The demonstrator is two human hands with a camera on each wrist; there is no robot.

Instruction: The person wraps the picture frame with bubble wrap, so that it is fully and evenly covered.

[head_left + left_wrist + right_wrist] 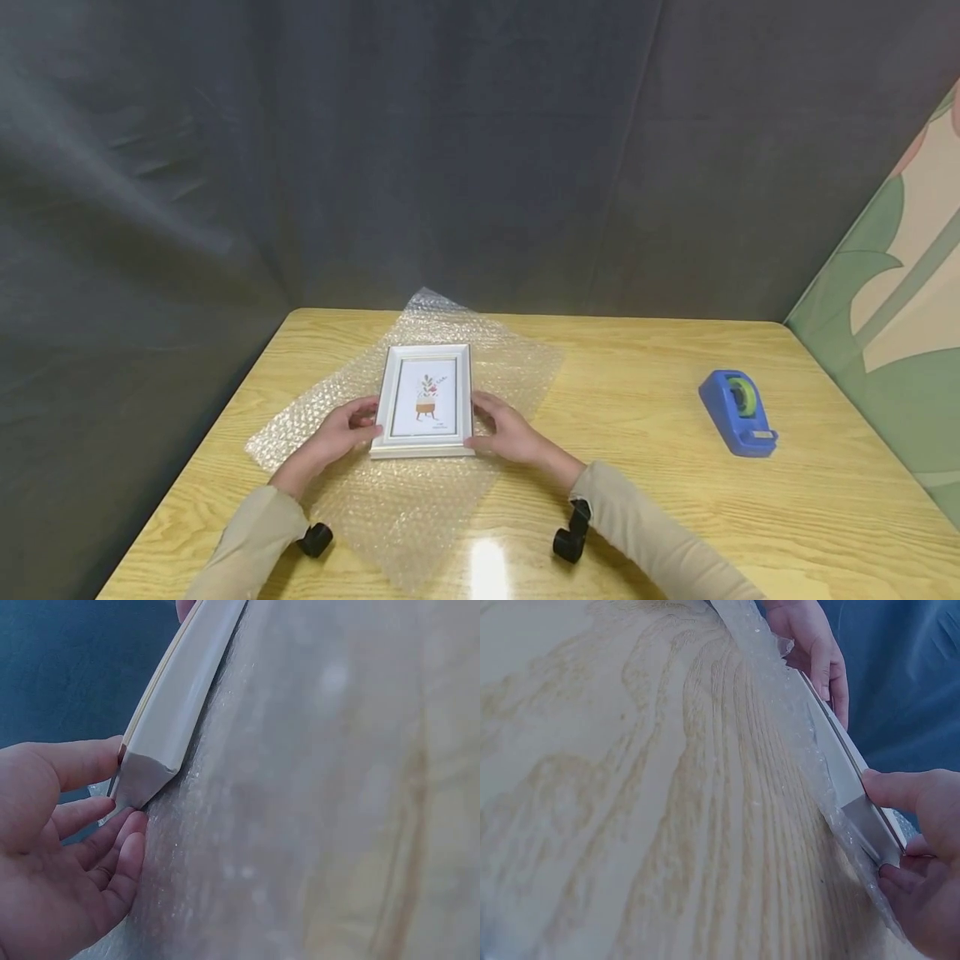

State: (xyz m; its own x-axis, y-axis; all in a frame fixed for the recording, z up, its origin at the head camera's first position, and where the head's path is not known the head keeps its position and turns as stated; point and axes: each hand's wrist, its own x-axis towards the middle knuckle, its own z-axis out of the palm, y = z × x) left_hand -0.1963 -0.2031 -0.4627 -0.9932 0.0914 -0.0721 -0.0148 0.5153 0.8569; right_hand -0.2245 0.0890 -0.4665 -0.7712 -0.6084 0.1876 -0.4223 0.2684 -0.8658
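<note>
A white picture frame (pixel 425 396) with a potted-plant print lies face up over a sheet of bubble wrap (pixel 405 517). At its left side my left hand (pixel 341 433) grips the near corner. The left wrist view shows the thumb on the white edge (pixel 176 697) and the other fingers curled low beside the corner. My right hand (pixel 513 432) holds the opposite side, thumb on the front border. In the right wrist view, that thumb is on top and the fingertips reach under the frame's corner (pixel 870 821). The frame's underside is hidden.
To the right on the wooden table (pixel 622 400) stands a blue tape dispenser (pixel 731 417) with a green-looking roll. A dark curtain (pixel 480 158) hangs behind the table and along its left. A leaf-patterned panel (pixel 892 333) borders the right edge.
</note>
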